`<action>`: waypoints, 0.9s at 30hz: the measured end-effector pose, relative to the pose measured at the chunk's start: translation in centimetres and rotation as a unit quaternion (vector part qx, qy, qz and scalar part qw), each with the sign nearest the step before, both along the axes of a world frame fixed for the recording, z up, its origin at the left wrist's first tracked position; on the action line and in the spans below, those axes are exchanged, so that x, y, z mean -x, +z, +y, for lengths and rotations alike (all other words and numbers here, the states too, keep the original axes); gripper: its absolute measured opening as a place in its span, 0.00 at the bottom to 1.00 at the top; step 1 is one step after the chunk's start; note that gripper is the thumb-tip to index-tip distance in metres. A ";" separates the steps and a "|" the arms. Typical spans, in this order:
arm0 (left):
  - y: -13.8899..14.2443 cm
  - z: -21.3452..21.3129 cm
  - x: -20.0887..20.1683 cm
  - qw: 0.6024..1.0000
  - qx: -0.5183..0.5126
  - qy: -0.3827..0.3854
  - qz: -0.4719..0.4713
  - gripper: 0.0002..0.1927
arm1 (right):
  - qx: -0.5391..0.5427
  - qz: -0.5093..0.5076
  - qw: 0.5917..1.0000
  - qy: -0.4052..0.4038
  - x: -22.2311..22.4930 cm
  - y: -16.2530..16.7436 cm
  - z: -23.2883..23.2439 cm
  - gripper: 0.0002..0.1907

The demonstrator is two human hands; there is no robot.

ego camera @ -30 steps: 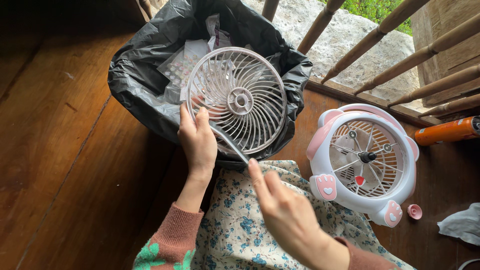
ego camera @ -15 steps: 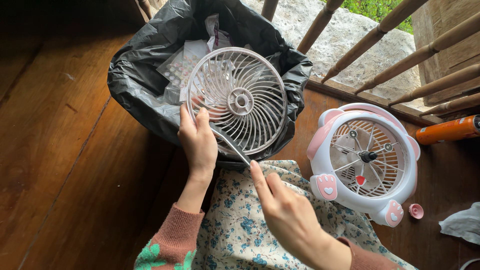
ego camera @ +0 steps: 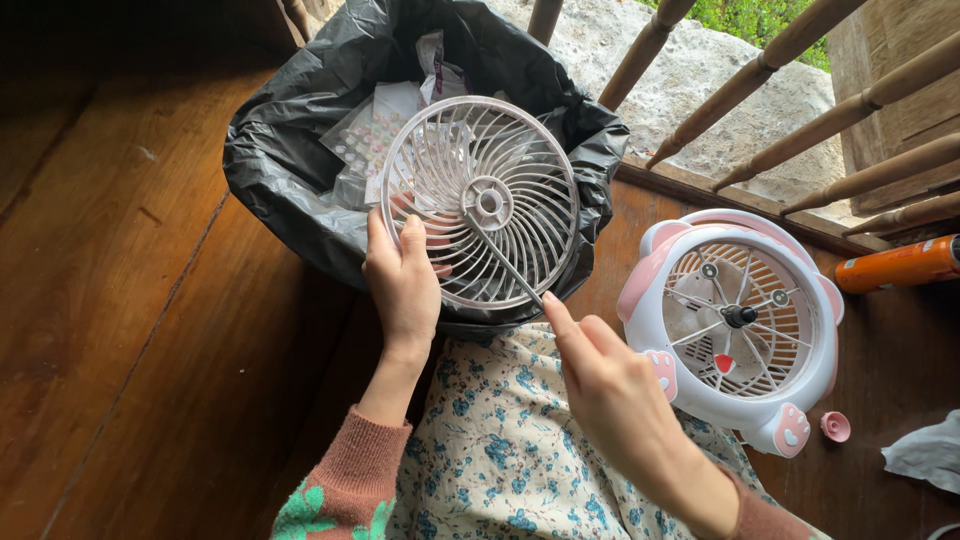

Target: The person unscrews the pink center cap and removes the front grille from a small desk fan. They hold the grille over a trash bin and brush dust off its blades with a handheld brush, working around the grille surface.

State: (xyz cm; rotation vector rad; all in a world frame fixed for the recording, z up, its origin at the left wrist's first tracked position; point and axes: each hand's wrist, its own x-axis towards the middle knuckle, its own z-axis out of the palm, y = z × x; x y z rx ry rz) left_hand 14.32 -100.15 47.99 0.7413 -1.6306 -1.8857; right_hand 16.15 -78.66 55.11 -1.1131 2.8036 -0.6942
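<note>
Nearest you, a blue-flowered white cloth (ego camera: 520, 460) lies across your lap, with the pink knitted cuffs of your sleeves at either side. Your right hand (ego camera: 625, 400) rises from it, its grip closed on the near end of a thin grey metal rod (ego camera: 503, 258); forefinger and thumb pinch it, and the rod slants up and to the left, its far tip at the hub of a round pale plastic fan grille (ego camera: 480, 200). Your left hand (ego camera: 402, 280) has its grip wrapped over the grille's near left rim, fingers curled on the ribs, holding the grille tilted over the open mouth of a bin lined with a black plastic bag (ego camera: 280, 170). Crumpled clear wrapping and paper lie in the bag beneath the grille.

To the right, on the brown wooden plank floor (ego camera: 130, 330), lies a white and pink round fan body (ego camera: 735, 325) with its blades bare. Just near and to the right of it is a small pink cap (ego camera: 835, 427), and beyond it an orange cylinder (ego camera: 900, 265). Farthest off stand turned wooden railing posts (ego camera: 790, 40).
</note>
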 end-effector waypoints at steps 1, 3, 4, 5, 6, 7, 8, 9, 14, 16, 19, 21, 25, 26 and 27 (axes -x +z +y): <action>-0.2 0.0 0.1 1.000 0.011 0.001 0.007 0.17 | -0.010 0.014 1.000 -0.003 -0.1 0.0 -0.2 0.32; -0.8 0.0 0.1 0.999 0.031 0.003 0.016 0.16 | -0.073 0.055 0.996 -0.002 -0.3 -0.4 -1.1 0.35; -1.1 0.0 0.0 1.000 0.024 0.004 0.014 0.16 | -0.104 0.075 0.992 -0.002 -0.4 -0.6 -1.4 0.36; -1.4 -0.1 0.0 1.000 0.018 0.006 0.014 0.15 | -0.109 0.078 0.991 0.000 -0.5 -1.0 -1.7 0.37; -1.7 -0.2 0.0 1.000 0.013 0.009 0.015 0.15 | -0.113 0.081 0.990 0.003 -0.4 -1.3 -2.0 0.38; -1.9 -0.3 0.0 0.997 0.068 0.023 0.024 0.13 | -0.118 0.084 0.989 0.007 -0.4 -1.6 -2.0 0.39; -2.1 -0.3 0.0 0.991 0.123 0.034 0.032 0.12 | -0.120 0.087 0.989 0.011 -0.4 -1.9 -1.9 0.39; -2.2 -0.4 0.0 0.982 0.178 0.047 0.042 0.11 | -0.122 0.092 0.988 0.016 -0.2 -2.1 -1.7 0.39; -1.7 -0.4 0.0 0.994 0.098 0.038 0.026 0.12 | -0.085 0.098 0.990 0.056 2.4 -1.9 0.7 0.33; -1.2 -0.4 0.0 0.999 0.020 0.025 -0.005 0.12 | -0.080 0.099 0.989 0.069 4.2 -1.1 2.1 0.29; -0.9 -0.4 0.0 0.999 -0.029 0.013 -0.026 0.13 | -0.103 0.157 0.981 0.050 5.8 -0.3 3.2 0.30; -0.9 -0.1 -0.1 1.000 0.007 0.011 -0.006 0.13 | -0.087 0.168 0.980 0.059 6.1 -0.5 2.4 0.29; -1.2 0.0 0.0 0.988 0.150 0.031 0.035 0.14 | -0.083 0.177 0.979 0.055 4.8 -1.9 -0.6 0.33; -1.2 -0.1 0.0 0.996 0.085 0.022 0.012 0.14 | -0.073 0.157 0.984 0.049 4.3 -2.1 -1.1 0.33; -1.3 -0.1 0.0 1.000 0.019 0.011 -0.012 0.14 | -0.064 0.137 0.988 0.042 3.7 -2.2 -1.4 0.32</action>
